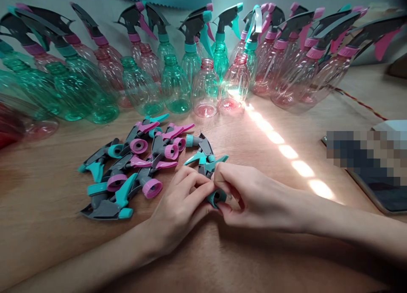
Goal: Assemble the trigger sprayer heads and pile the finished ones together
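Both of my hands meet low in the middle of the view, closed around one spray head point(218, 197) with a teal collar. My left hand point(181, 204) grips it from the left, its fingers bent over the top. From the right, my right hand point(244, 195) pinches at the collar, thumb below and fingers curled above. Much of this spray head is hidden by my fingers. Just beyond my hands lie teal-and-grey spray heads point(205, 149). To the left is a loose pile of grey spray heads point(149, 157) with pink or teal collars and triggers.
Clear green bottles point(176, 89) and pink bottles point(206, 91) without tops stand behind the pile. Behind and beside them are bottles with spray heads fitted point(313, 55). A phone-like dark device point(375, 182) lies at the right, near a twisted cable point(362, 100). Light patches cross the wooden table point(273, 127).
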Demonstrator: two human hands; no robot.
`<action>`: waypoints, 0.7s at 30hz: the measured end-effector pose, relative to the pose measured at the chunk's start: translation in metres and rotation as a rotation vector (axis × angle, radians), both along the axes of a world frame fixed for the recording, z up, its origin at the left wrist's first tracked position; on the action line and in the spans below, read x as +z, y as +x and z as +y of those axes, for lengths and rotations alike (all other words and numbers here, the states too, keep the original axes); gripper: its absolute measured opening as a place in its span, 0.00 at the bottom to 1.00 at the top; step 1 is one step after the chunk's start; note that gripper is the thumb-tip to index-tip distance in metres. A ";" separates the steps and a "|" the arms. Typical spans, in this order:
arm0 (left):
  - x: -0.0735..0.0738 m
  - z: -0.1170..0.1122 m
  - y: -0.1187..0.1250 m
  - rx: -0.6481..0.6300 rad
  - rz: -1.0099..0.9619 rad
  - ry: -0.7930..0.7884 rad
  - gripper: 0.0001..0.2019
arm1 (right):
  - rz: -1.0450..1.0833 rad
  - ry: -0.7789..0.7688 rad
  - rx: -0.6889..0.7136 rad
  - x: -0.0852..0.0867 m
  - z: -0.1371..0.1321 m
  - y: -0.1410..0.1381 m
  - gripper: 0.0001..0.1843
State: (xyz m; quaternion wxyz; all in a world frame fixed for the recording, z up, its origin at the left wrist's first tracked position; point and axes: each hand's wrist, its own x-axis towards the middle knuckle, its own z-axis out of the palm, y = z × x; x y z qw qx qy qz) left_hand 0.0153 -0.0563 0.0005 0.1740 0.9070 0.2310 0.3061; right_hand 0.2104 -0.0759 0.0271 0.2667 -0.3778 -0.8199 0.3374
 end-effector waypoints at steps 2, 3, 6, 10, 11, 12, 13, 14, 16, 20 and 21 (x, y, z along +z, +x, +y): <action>0.001 0.000 0.000 0.002 0.019 0.004 0.04 | -0.013 0.055 0.015 0.001 0.000 -0.001 0.17; 0.002 0.000 0.001 0.001 0.027 0.007 0.03 | -0.019 0.072 0.021 0.001 0.000 -0.001 0.18; 0.002 0.000 0.001 -0.010 0.021 0.018 0.05 | -0.047 0.026 0.022 0.007 0.001 0.003 0.17; 0.001 0.000 0.000 -0.026 -0.009 -0.004 0.07 | -0.067 -0.149 0.041 0.018 0.005 0.011 0.11; 0.001 0.000 0.000 -0.028 -0.011 -0.009 0.07 | -0.057 -0.177 0.045 0.020 0.005 0.012 0.10; 0.001 0.000 0.000 -0.028 -0.013 -0.008 0.08 | -0.041 -0.198 0.041 0.020 0.004 0.011 0.10; 0.002 0.000 0.000 -0.022 -0.017 -0.003 0.08 | -0.018 -0.215 0.030 0.020 0.003 0.010 0.11; 0.002 0.000 -0.001 -0.010 -0.025 0.005 0.09 | 0.016 -0.231 0.007 0.018 0.002 0.008 0.12; 0.002 0.000 -0.001 0.023 -0.046 0.025 0.10 | 0.100 -0.272 -0.054 0.012 -0.001 0.002 0.14; 0.002 0.000 -0.001 0.054 -0.082 0.049 0.11 | 0.305 -0.375 -0.144 -0.001 -0.007 -0.008 0.16; 0.002 -0.001 -0.001 0.054 -0.089 0.054 0.11 | 0.343 -0.398 -0.155 -0.003 -0.008 -0.010 0.17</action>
